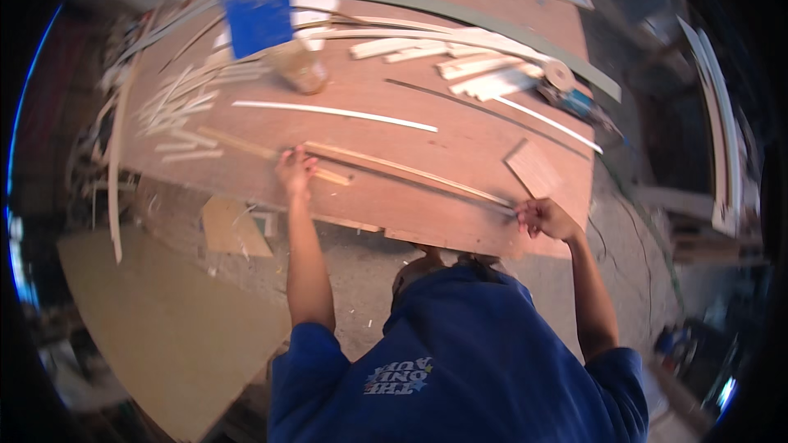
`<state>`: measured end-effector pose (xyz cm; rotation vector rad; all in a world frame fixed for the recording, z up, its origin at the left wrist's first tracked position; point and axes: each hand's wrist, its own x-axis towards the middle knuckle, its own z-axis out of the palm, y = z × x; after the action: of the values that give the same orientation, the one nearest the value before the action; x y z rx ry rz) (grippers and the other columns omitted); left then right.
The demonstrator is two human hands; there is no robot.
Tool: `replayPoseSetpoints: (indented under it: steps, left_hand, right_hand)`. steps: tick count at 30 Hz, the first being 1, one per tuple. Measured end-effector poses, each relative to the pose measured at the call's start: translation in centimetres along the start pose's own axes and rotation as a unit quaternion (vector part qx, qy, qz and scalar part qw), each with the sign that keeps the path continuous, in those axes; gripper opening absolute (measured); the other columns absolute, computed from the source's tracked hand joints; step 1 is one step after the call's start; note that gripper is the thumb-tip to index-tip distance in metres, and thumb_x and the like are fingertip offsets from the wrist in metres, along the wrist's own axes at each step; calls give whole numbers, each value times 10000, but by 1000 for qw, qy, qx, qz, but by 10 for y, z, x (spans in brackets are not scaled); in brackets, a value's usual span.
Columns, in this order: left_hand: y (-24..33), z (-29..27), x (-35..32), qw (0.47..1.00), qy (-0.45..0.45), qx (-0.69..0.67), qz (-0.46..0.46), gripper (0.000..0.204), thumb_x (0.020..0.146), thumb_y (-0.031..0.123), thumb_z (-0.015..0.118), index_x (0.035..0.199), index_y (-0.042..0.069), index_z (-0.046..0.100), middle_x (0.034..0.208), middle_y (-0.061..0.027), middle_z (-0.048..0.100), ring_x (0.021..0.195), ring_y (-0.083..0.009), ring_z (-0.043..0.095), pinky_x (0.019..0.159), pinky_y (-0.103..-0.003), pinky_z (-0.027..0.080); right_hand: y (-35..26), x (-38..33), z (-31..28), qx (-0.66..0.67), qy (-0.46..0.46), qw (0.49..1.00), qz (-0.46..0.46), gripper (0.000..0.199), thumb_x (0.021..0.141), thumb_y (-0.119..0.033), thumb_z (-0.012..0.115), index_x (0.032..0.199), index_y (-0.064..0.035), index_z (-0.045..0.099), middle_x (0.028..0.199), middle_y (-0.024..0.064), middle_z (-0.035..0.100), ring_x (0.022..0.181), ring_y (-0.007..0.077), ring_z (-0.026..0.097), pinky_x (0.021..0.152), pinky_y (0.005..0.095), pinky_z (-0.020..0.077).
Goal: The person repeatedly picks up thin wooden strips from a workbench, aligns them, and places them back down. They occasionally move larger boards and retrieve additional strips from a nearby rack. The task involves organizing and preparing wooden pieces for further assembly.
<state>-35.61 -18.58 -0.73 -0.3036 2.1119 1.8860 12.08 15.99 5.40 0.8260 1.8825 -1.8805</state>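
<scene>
At wooden strip (410,171), right hand (545,217), fingers (523,212) curled

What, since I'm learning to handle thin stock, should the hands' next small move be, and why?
Probably lower the thin wooden strip flat onto the tabletop. The right hand appears to grip one end and the left hand is near the other, so both could guide it; the dark band alongside looks like its shadow, suggesting it is raised.
</scene>
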Motion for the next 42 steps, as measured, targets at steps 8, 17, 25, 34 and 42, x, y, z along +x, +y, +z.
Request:
replayPoseSetpoints:
  steps: [8, 17, 25, 34, 42]
  left_hand:
    - [-25, -1, 14, 998, -45, 31, -26, 462, 990, 239, 766, 1371, 106, 542, 1058, -77, 692, 810, -169, 710, 635, -281, 562]
    - [-29, -3, 29, 998, -56, 25, -25, 400, 1002, 211, 747, 1339, 100, 561, 1047, -61, 684, 805, -169, 710, 638, -271, 557]
    - [-34, -8, 28, 993, -107, -42, 2, 251, 1027, 35, 590, 1273, 50, 642, 983, -102, 682, 787, -223, 731, 601, -319, 580]
    - [4, -6, -9, 995, -88, 2, -38, 300, 1074, 221, 610, 1314, 45, 653, 1073, -98, 690, 887, -177, 719, 706, -313, 594]
    - [19, -14, -72, 898, -331, -285, 58, 38, 1035, 121, 670, 1054, 125, 637, 1030, -3, 623, 878, -113, 601, 749, -313, 530]
  right_hand:
    - [63, -29, 28, 280, 199, 939, 14, 167, 1034, -85, 656, 1174, -1, 689, 1005, 68, 757, 766, 102, 705, 679, 249, 598]
    - [82, -17, 68, 392, 367, 842, 47, 230, 1069, -159, 620, 1110, 57, 688, 987, 125, 758, 805, 170, 748, 716, 283, 642]
    - [102, -16, 68, 378, 364, 851, 29, 275, 1085, -228, 602, 1082, 30, 695, 937, 91, 746, 751, 135, 709, 670, 261, 600]
    - [83, -51, 60, 361, 372, 851, 86, 208, 1060, -217, 617, 1128, -29, 677, 951, 42, 726, 798, 136, 701, 716, 267, 564]
    - [126, -125, 18, 77, 354, 930, 63, 172, 1034, -177, 626, 1147, -95, 726, 1064, 41, 742, 879, 146, 707, 758, 289, 561]
